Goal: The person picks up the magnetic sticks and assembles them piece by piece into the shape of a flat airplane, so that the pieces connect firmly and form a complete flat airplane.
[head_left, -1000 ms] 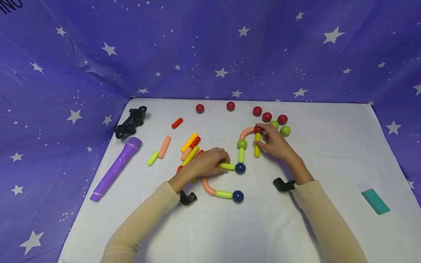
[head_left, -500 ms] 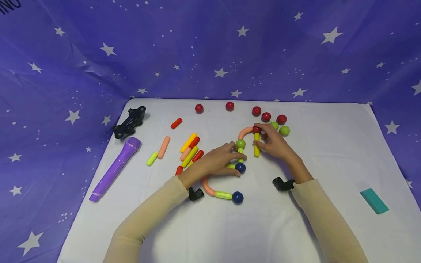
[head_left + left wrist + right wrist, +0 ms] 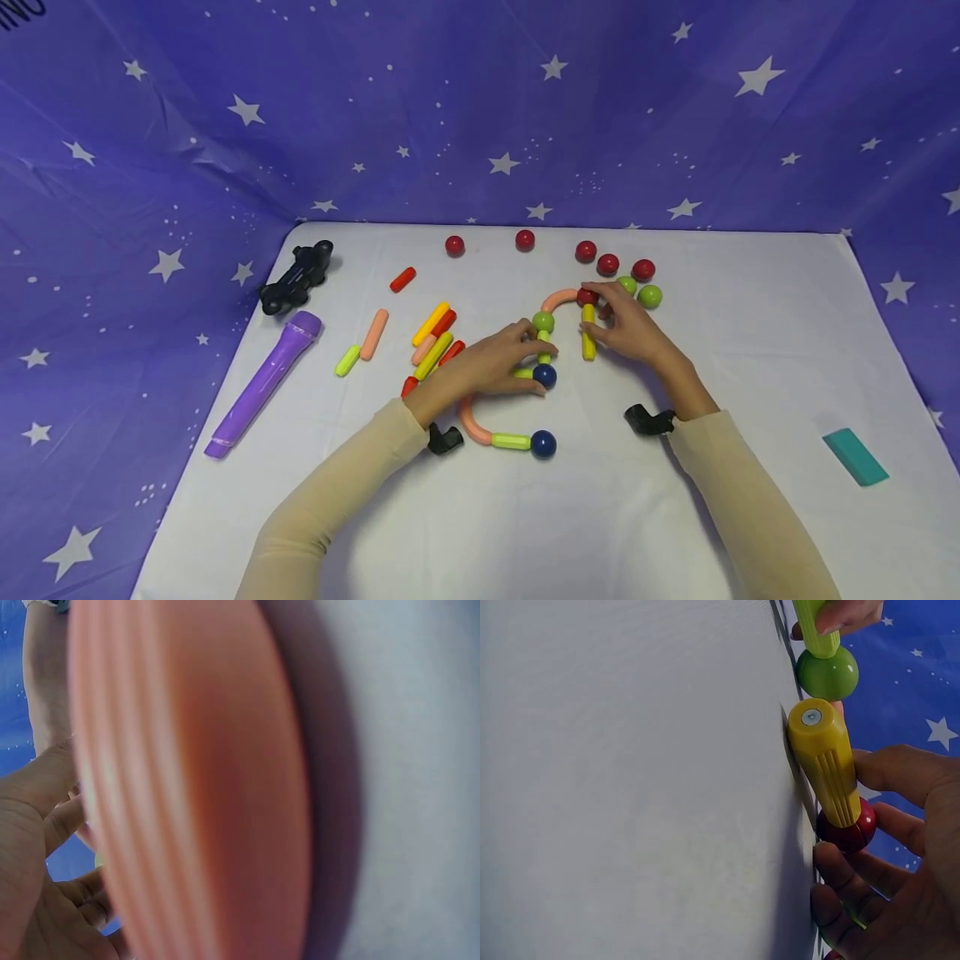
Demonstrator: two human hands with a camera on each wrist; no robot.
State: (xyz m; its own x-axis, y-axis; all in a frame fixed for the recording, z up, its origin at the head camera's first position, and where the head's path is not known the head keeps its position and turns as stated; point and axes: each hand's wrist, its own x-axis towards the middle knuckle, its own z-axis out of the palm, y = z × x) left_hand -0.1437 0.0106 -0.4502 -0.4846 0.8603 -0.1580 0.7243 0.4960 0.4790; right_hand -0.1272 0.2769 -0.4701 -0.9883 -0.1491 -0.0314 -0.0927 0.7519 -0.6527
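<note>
Holding parts of one chain (image 3: 543,317) near the middle of the desk (image 3: 750,333), both hands show in the head view. The left hand (image 3: 502,362) curls its fingers round a lime rod (image 3: 544,360) between a green ball (image 3: 543,322) and a navy ball (image 3: 545,377), perhaps to steady that corner. The right hand (image 3: 626,325) narrows on a red ball (image 3: 587,297) and the yellow rod (image 3: 588,350) pointing from it toward the near edge, probably to support their joint. A purple tube (image 3: 266,383) lies by the left edge and a teal block (image 3: 855,457) near the right edge, seemingly out of the way. No container shows; loose rods (image 3: 433,356) lie straight on the desk.

The left wrist view is mostly a blurred coral piece (image 3: 195,787); what the hand beside it holds cannot be told there.

The right wrist view shows the thumb against the yellow rod, other fingers around the red ball, and the left fingertips pinching the lime rod.
</note>
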